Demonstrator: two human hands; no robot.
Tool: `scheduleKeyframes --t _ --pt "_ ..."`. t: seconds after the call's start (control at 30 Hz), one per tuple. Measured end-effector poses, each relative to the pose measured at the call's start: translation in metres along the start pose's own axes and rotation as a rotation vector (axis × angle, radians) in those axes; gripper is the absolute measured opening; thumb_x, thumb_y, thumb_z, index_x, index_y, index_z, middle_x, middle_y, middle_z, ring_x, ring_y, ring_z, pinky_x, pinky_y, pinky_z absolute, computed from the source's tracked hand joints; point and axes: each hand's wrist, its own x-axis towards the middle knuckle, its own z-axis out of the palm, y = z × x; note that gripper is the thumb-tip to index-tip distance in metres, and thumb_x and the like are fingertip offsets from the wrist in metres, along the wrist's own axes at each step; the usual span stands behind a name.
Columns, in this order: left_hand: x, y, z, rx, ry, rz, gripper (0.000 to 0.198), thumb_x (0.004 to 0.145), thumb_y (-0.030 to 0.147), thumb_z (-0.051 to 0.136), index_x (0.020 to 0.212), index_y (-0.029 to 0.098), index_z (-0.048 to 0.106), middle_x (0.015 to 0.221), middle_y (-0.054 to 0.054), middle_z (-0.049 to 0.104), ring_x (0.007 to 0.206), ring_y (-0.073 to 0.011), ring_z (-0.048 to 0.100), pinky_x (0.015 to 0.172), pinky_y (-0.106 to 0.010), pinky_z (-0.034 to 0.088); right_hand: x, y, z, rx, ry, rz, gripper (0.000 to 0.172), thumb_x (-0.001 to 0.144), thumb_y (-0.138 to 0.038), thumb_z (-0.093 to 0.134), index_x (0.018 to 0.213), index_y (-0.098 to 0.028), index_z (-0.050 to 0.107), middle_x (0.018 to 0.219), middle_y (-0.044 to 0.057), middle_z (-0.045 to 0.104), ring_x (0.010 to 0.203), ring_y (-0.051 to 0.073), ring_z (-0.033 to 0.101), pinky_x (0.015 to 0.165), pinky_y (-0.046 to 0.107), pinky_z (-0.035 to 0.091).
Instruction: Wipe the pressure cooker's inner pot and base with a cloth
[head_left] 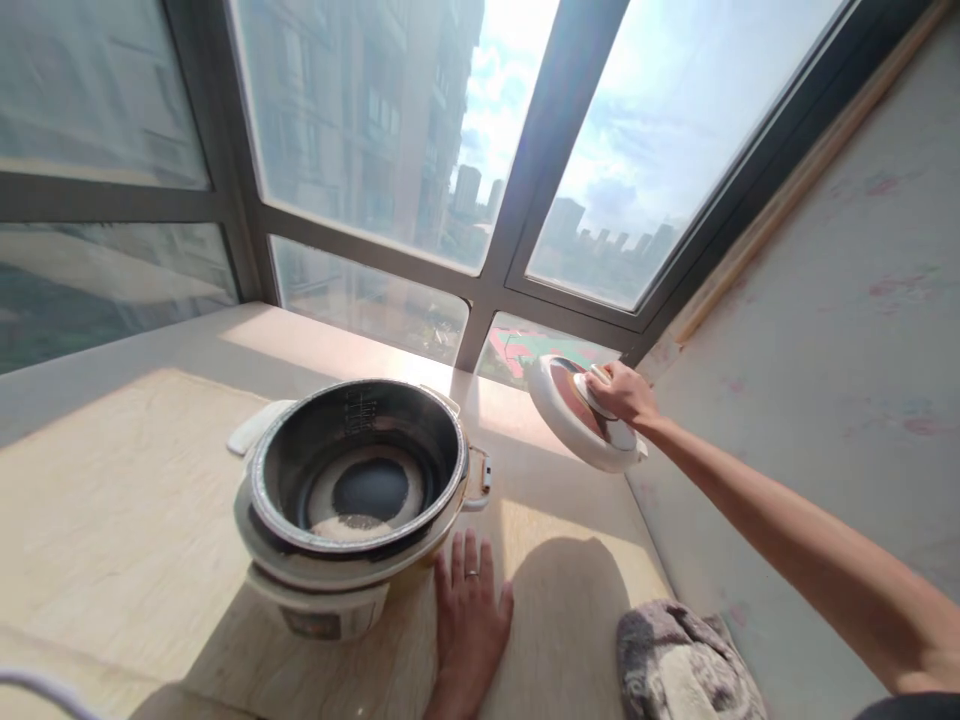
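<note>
A white rice cooker (315, 590) stands uncovered on the window ledge, with its dark inner pot (289, 480) seated inside. Measuring lines mark the pot's far wall, and a pale ring shows on its bottom; I cannot tell what the ring is. My right hand (621, 390) grips the handle of the white-rimmed lid (577, 430), held tilted over the ledge to the right of the cooker. Palm down on the ledge, my left hand (471, 620) lies with fingers stretched beside the cooker's right side. A ring is on one finger.
The pale window ledge (112, 510) runs up to framed window panes (375, 130). A papered wall (847, 330) borders it on the right. At the lower right lies a bunched grey fuzzy cloth (682, 660). A white cord (41, 685) crosses the lower left corner.
</note>
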Motion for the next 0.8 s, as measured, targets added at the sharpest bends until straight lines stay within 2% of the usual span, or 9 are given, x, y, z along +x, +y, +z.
scheduleKeyframes --t 0.13,0.23,0.33,0.43,0.57,0.7,0.8 --pt "0.001 0.000 0.001 -0.075 0.008 -0.031 0.059 0.090 0.053 0.060 0.138 0.019 0.067 0.153 -0.017 0.055 0.145 -0.0357 0.046 0.124 -0.061 0.025 0.001 -0.044 -0.050 0.144 0.126 -0.084 0.044 0.091 -0.050 0.052 0.114 -0.016 0.068 0.110 0.016 0.075 0.101 0.031 0.069 0.074 0.033 0.046" --pt "0.002 0.000 -0.003 -0.133 0.004 -0.054 0.057 0.089 0.050 0.062 0.136 0.018 0.068 0.153 -0.016 0.055 0.145 -0.0350 0.046 0.123 -0.060 0.028 -0.009 -0.085 -0.077 0.177 0.111 -0.170 0.040 0.090 -0.049 0.053 0.109 -0.018 0.070 0.100 0.013 0.077 0.091 0.029 0.069 0.070 0.032 0.044" --pt "0.003 -0.001 -0.008 -0.175 -0.021 -0.066 0.049 0.089 0.043 0.063 0.132 0.020 0.071 0.152 -0.014 0.056 0.145 -0.0333 0.047 0.122 -0.059 0.031 -0.026 -0.127 -0.093 0.183 0.095 -0.286 0.036 0.090 -0.047 0.055 0.105 -0.018 0.070 0.099 0.012 0.077 0.088 0.028 0.068 0.069 0.031 0.043" --pt "0.003 -0.002 -0.011 -0.187 -0.034 -0.070 0.042 0.091 0.036 0.059 0.128 0.021 0.072 0.152 -0.012 0.057 0.146 -0.0305 0.047 0.123 -0.057 0.031 -0.047 -0.163 -0.100 0.170 0.095 -0.422 0.034 0.089 -0.044 0.059 0.106 -0.017 0.070 0.103 0.012 0.076 0.090 0.027 0.067 0.071 0.031 0.042" --pt "0.002 0.000 -0.016 -0.168 -0.050 -0.064 0.044 0.092 0.038 0.058 0.131 0.020 0.071 0.153 -0.014 0.055 0.147 -0.0298 0.045 0.124 -0.057 0.029 -0.073 -0.198 -0.099 0.159 0.062 -0.574 0.035 0.089 -0.044 0.062 0.111 -0.017 0.067 0.109 0.012 0.074 0.092 0.025 0.067 0.073 0.031 0.044" --pt "0.001 0.000 -0.018 -0.131 -0.082 -0.046 0.048 0.092 0.042 0.059 0.134 0.019 0.069 0.155 -0.015 0.052 0.148 -0.0300 0.044 0.126 -0.055 0.026 -0.089 -0.220 -0.090 0.168 0.044 -0.682 0.034 0.090 -0.045 0.062 0.111 -0.019 0.065 0.111 0.010 0.072 0.100 0.025 0.066 0.079 0.031 0.045" --pt "0.000 -0.001 -0.014 -0.090 -0.072 -0.021 0.051 0.093 0.045 0.057 0.136 0.019 0.068 0.156 -0.015 0.052 0.148 -0.0304 0.043 0.126 -0.056 0.024 -0.097 -0.229 -0.087 0.147 0.027 -0.705 0.034 0.091 -0.045 0.062 0.113 -0.019 0.064 0.113 0.010 0.072 0.103 0.025 0.065 0.081 0.031 0.046"
